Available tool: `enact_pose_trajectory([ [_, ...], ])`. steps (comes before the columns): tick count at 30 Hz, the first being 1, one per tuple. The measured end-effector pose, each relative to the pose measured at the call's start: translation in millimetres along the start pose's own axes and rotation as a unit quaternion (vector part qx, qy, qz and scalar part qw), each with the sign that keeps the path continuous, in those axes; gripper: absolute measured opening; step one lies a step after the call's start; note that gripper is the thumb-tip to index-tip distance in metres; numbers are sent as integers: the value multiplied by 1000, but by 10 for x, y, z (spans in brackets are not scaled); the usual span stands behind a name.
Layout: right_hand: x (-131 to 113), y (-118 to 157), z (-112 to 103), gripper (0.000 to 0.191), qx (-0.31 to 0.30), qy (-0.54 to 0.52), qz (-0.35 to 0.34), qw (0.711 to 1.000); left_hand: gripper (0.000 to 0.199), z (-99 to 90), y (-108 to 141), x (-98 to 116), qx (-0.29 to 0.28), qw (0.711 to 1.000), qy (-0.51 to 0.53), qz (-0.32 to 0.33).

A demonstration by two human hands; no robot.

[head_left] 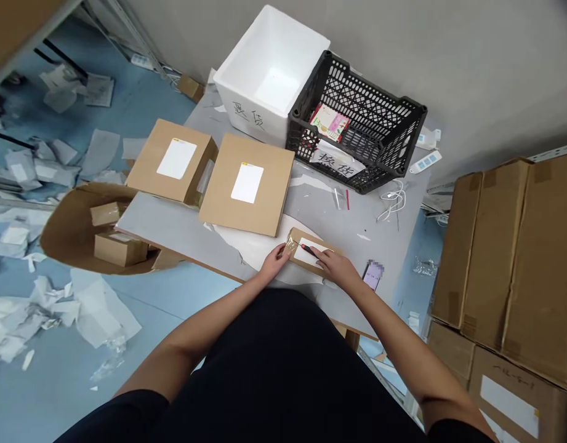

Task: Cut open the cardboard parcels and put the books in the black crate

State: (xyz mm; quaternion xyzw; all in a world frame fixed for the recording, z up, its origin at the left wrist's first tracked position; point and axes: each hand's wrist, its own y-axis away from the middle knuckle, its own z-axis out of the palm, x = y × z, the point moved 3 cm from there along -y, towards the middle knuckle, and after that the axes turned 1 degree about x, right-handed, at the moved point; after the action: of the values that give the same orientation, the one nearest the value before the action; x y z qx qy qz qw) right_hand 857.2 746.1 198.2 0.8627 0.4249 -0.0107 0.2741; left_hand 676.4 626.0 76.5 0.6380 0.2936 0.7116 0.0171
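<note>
One little box [306, 253] sits on the desk [380, 237] just right of centre in the frame, right between the left hand [274, 261] and the right hand [338, 267]. Its long axis slants from upper left to lower right, so the end with the tape [290, 243] points at the left hand. Those fingers are bent against it, but I can't really tell if they're pinching or just steadying. Meanwhile the right hand is wrapped around a cutter [307, 249] lying over the box, tip aimed left at the tape, so the left hand's clearly nearer that end. White paper [253, 246] peeks out around the box, and a phone [370, 280] lies lower right.
</note>
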Motion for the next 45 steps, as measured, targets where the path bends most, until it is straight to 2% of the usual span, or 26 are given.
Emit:
enact_pose_trajectory([
  [7,-43,-119,-47,53,-45,42,-30,998,54,-5,-4,-135,5,1000,27,5],
  [16,-74,-142,-24,53,-67,70,-35,995,55,-5,-16,-197,6,1000,28,11],
  [24,-112,-175,-16,56,-81,106,-26,991,54,10,-27,-135,7,1000,30,3],
  [33,-95,-121,0,70,-83,146,-43,985,51,29,-1,-114,35,999,2,-2],
  [45,-73,-78,-2,65,-92,153,-29,983,50,40,-2,-139,44,999,-21,0],
])
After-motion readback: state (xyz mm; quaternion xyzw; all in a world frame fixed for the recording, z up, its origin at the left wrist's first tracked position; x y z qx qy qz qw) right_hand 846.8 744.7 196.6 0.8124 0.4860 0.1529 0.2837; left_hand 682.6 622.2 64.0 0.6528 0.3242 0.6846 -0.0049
